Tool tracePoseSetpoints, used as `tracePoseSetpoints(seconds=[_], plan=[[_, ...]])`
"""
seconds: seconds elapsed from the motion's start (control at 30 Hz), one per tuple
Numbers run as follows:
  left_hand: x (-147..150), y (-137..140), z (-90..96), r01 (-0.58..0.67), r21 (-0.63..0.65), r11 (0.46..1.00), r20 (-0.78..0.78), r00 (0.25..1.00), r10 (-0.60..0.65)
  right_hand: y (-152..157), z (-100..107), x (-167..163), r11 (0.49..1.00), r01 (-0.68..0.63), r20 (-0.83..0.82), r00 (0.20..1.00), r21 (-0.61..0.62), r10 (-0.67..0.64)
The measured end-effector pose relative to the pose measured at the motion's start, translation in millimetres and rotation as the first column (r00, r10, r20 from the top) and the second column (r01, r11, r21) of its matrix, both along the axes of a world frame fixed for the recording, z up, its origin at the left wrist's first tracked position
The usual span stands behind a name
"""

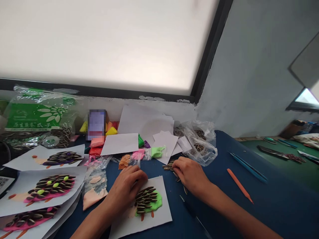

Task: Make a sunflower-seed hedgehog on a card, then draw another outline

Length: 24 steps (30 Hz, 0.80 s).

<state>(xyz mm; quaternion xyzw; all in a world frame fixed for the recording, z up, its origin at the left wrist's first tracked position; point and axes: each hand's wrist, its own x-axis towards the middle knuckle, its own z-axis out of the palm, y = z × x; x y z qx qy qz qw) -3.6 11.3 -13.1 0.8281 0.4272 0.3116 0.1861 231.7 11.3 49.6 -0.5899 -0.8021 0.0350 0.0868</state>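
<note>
Nearest my camera is the left forearm (97,212), cut off below. Its left hand (128,186) covers the upper left of the white card (163,219), hiding part of the seed-studded green clay (157,201); I can't tell whether its curled fingers grip anything. Beyond the card's right corner, the right hand (188,171) bends over loose sunflower seeds (167,167), fingertips hidden, so I can't tell if one is pinched. Left of the card lie three seeded cards (18,183), the lowest cut off. Past them, on the green-labelled bag (27,114), I make out only 瓜子; the phone (96,124) behind the card is pixelated. Right of the card, blue table (264,205) stretches past a pen (190,209), orange tool (239,186) and tweezers (249,167) to its edge against a green table (286,172).
</note>
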Motion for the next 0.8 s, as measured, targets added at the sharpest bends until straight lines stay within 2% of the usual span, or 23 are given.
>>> tracePoseSetpoints(seconds=[0.17, 0.37, 0.53, 0.6, 0.67, 0.73, 0.8], plan=[[-0.5, -0.2, -0.2, -0.005, -0.015, 1.0, -0.01, 1.0, 0.005, 5.9, -8.0, 2.9, 0.999, -0.032, -0.04, 0.999, -0.011, 0.032], [0.1, -0.4, 3.5, 0.0, -0.033, 0.999, -0.007, 1.0, 0.0, 4.6, -11.4, 0.3, 1.0, -0.014, 0.045, 0.999, -0.023, 0.015], [0.4, 0.2, 0.1, -0.009, -0.008, 1.0, 0.002, 1.0, 0.009, 4.0, -16.8, 1.5, 0.999, -0.032, 0.012, 0.999, 0.031, 0.032], [0.3, 0.5, -1.1, -0.007, 0.008, 1.0, 0.002, 1.0, 0.007, 2.5, -13.1, 1.7, 0.998, -0.045, -0.114, 0.992, 0.04, 0.049], [0.3, 0.4, -1.0, -0.007, 0.013, 1.0, 0.001, 1.0, 0.007, 0.1, -5.1, 1.2, 0.997, -0.073, -0.325, 0.944, -0.016, 0.063], [0.3, 0.1, -0.2, -0.006, 0.01, 1.0, 0.0, 1.0, 0.006, -2.8, 4.3, -0.3, 0.972, -0.14, -0.537, 0.843, -0.189, 0.017], [0.4, -0.2, 0.7, -0.004, 0.003, 1.0, -0.001, 1.0, 0.004, -5.8, 11.9, -2.9, 0.925, -0.223, -0.686, 0.725, -0.308, -0.053]])
